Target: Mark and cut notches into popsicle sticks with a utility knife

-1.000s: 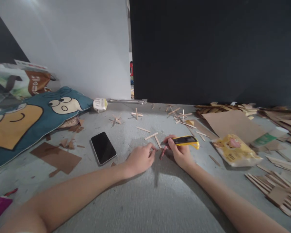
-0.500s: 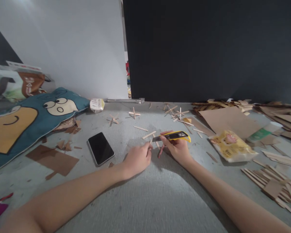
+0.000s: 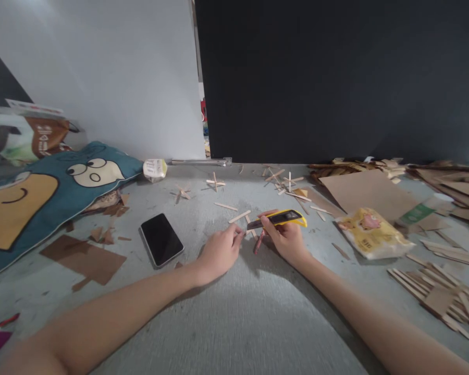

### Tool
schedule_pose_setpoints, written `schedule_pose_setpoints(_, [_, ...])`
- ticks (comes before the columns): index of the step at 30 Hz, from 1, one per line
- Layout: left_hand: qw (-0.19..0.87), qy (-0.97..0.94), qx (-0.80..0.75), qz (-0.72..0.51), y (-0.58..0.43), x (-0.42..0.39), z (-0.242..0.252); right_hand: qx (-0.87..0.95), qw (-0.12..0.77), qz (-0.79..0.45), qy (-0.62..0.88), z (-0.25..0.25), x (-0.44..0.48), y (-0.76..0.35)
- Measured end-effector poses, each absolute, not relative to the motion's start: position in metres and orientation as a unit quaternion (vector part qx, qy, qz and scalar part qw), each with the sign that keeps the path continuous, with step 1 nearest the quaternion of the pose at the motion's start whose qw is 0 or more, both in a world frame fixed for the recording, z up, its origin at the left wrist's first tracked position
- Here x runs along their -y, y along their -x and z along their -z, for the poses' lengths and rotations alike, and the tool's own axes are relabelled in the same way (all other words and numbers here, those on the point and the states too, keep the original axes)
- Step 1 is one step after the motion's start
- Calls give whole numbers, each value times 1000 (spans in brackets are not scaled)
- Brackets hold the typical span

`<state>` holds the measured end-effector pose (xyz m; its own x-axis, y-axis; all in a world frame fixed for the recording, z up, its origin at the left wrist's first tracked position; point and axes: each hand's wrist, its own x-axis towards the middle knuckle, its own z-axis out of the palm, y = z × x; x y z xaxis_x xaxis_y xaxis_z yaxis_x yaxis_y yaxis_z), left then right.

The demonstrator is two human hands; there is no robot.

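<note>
My right hand (image 3: pixel 287 240) is closed around a yellow and black utility knife (image 3: pixel 287 219). Its blade is out and points left toward my left fingertips. My left hand (image 3: pixel 221 252) pinches a small piece of wooden stick, mostly hidden by the fingers, close to the blade's tip. Between the hands, a slim reddish object (image 3: pixel 259 242) stands out below my right fingers; I cannot make out what it is. Loose craft sticks (image 3: pixel 239 216) lie just beyond the hands, and crossed stick assemblies (image 3: pixel 216 182) stand farther back on the grey table (image 3: pixel 234 323).
A phone (image 3: pixel 162 239) and cut cardboard (image 3: pixel 84 258) lie left, beside a blue cartoon cushion (image 3: pixel 62 192). At right are a yellow packet (image 3: pixel 373 234), a bottle with a green label (image 3: pixel 426 209), a pile of craft sticks (image 3: pixel 433 297) and a cardboard sheet (image 3: pixel 367 192). Panels rise behind.
My left hand has shifted slightly, its fingertips now a little lower at the blade's tip. My right hand keeps its grip on the utility knife, nearly still. The view has drifted slightly.
</note>
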<state>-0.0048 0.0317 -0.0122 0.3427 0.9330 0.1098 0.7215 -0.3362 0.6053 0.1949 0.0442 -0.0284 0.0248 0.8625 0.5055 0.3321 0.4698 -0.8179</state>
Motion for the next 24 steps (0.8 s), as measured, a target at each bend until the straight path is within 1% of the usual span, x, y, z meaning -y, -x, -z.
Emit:
schedule_pose_setpoints(6, [212, -789, -543, -193, 5, -31, 9, 678, 537, -237, 443, 27, -43, -194])
schedule_pose_setpoints(13, [203, -790, -548, -186, 4, -30, 8, 693, 542, -223, 420, 28, -42, -193])
schedule_pose_setpoints(18, [210, -793, -541, -187, 4, -31, 8, 693, 533, -227, 428, 30, -43, -193])
schedule_pose_setpoints(24, [186, -807, -535, -167, 3, -29, 8, 694, 530, -222, 434, 30, -43, -194])
